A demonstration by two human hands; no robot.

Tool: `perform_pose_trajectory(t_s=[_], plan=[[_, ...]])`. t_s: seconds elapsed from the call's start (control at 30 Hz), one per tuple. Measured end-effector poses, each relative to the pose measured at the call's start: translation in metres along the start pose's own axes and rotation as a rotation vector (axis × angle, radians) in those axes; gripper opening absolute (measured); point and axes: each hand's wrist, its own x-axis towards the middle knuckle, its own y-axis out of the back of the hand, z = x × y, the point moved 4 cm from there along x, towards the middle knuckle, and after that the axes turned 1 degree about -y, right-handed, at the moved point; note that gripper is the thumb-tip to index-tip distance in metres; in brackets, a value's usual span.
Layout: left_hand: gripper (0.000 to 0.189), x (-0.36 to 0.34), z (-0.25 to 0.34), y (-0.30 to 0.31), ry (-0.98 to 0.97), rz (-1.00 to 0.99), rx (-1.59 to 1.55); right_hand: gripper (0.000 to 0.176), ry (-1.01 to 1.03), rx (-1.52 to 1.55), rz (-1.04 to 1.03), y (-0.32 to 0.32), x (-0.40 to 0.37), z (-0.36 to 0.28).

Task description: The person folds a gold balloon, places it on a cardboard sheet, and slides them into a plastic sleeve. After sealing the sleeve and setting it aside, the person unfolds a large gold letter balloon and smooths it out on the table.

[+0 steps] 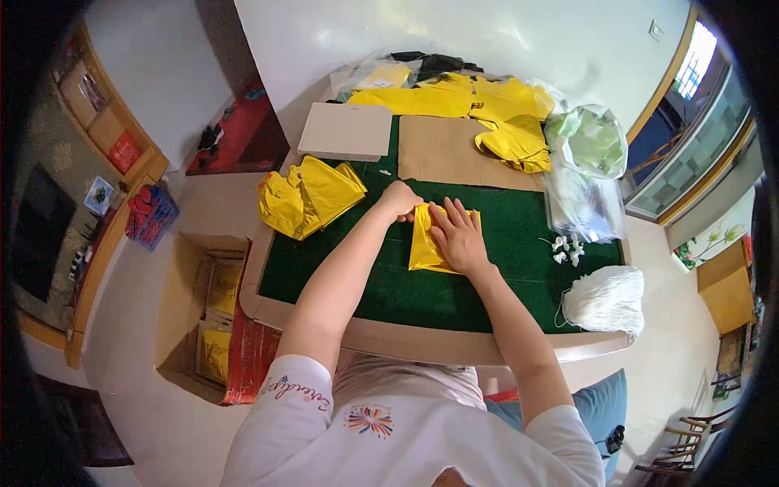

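A folded yellow plastic packet (422,248) lies flat on the green mat (357,284), in front of my body. My left hand (399,200) is closed at its upper left corner, with the fingertips pinching the edge there. Over the packet's right half, my right hand (459,235) rests palm down with fingers stretched and apart. To the left of my hands sits a crumpled heap of yellow plastic bags (312,199).
Behind the hands are a beige flat box (347,131), a cardboard sheet (438,150) and yellow plastic sheets (503,101). White string (604,299) and clear bags (588,199) lie right. An open carton (182,316) with yellow packets stands on the floor.
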Motion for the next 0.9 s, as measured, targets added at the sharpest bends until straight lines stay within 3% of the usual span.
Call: perform_pose_trajectory(t_s=[0.17, 0.27, 0.33, 0.47, 0.57, 0.63, 0.73, 0.77, 0.9], plan=[[0.027, -0.011, 0.008, -0.001, -0.001, -0.014, 0.178, 0.05, 0.012, -0.03, 0.0, -0.001, 0.0, 0.0], [0.026, -0.004, 0.006, -0.004, -0.107, 0.031, 0.185, 0.051, 0.003, -0.013, -0.006, 0.0, 0.0, -0.001], [0.027, -0.018, 0.004, -0.01, 0.014, -0.053, -0.154, 0.051, 0.005, -0.022, -0.019, -0.001, -0.001, 0.0], [0.03, -0.025, -0.013, -0.012, 0.053, -0.005, -0.391, 0.052, 0.025, -0.053, -0.036, -0.001, 0.0, -0.001], [0.031, -0.044, -0.012, -0.007, 0.018, 0.147, -0.194, 0.051, 0.027, -0.036, -0.027, 0.002, -0.001, -0.002], [0.028, -0.059, -0.001, -0.003, -0.182, 0.389, 0.331, 0.05, 0.029, -0.036, -0.017, 0.0, -0.002, -0.002], [0.027, -0.082, 0.01, -0.018, -0.648, 0.563, 0.477, 0.048, 0.04, -0.049, -0.004, -0.001, -0.001, -0.002], [0.035, -0.081, 0.008, -0.03, -0.615, 0.46, 0.584, 0.046, 0.046, -0.059, -0.005, -0.001, -0.002, -0.002], [0.047, -0.081, -0.01, -0.056, -0.547, 0.382, 0.823, 0.044, 0.061, -0.07, 0.024, -0.007, -0.002, 0.002]])
